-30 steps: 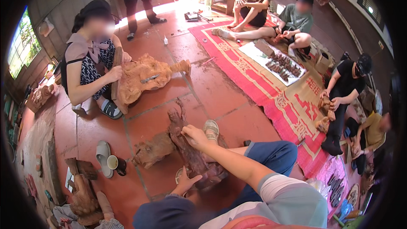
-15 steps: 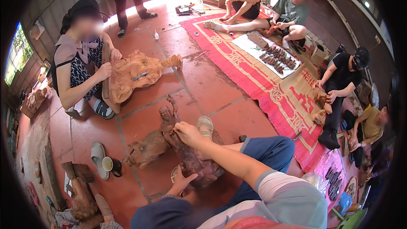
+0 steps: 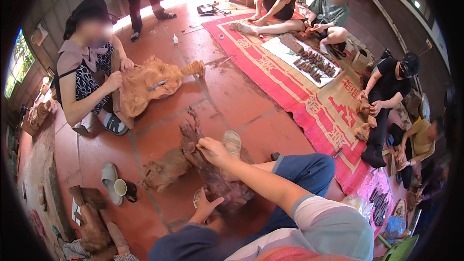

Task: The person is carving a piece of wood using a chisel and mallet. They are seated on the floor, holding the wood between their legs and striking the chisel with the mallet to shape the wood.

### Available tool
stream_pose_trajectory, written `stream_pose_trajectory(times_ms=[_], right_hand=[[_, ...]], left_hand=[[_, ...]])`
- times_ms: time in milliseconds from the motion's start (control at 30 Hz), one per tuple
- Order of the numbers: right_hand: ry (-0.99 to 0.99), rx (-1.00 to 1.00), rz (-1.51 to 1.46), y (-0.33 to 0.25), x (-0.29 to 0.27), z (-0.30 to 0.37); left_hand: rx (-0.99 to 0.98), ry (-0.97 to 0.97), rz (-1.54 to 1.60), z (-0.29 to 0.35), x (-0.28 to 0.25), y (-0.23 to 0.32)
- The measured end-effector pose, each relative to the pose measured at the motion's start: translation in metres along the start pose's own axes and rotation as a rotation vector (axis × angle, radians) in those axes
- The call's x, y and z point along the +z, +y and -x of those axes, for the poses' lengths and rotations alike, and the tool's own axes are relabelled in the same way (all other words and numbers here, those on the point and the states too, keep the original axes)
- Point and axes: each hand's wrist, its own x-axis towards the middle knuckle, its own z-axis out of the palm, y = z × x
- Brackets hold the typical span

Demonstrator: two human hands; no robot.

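Observation:
A dark reddish-brown wood carving [image 3: 205,169] leans upright between my legs, its thin forked tip pointing away from me. My right hand [image 3: 213,152] is closed in a pinch against the carving's upper part; whatever lies in the fingers is hidden. Lower down, my left hand [image 3: 206,209] steadies the carving near its base, thumb and forefinger spread against the wood. A rough lighter brown wood block [image 3: 166,170] lies on the floor just left of the carving, partly behind it.
Beside the block stand a mug [image 3: 125,189] and a grey slipper [image 3: 110,181]. A person at left works on a large pale carving [image 3: 154,86]. A red patterned mat [image 3: 290,92] at right holds a white sheet [image 3: 278,48] with several tools; other people sit around it.
The view has shifted slightly. My right hand stays at nearly the same spot on the carving, and my left hand keeps its place near the base.

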Motion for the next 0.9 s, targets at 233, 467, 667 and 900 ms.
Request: stream_pose_trajectory(times_ms=[233,467,667,900], right_hand=[[0.011,-0.025,-0.044,-0.002,0.007,0.012],[0.030,-0.003,0.035,-0.004,0.010,0.010],[0.034,0.026,0.029,-0.004,0.009,0.006],[0.087,-0.112,0.009,0.003,0.006,0.001]], left_hand=[[-0.041,0.021,0.000,-0.009,0.004,-0.030],[-0.042,0.028,-0.132,-0.003,-0.002,-0.009],[-0.023,-0.024,0.013,0.004,-0.004,0.008],[-0.003,0.004,0.059,0.015,-0.007,0.036]])
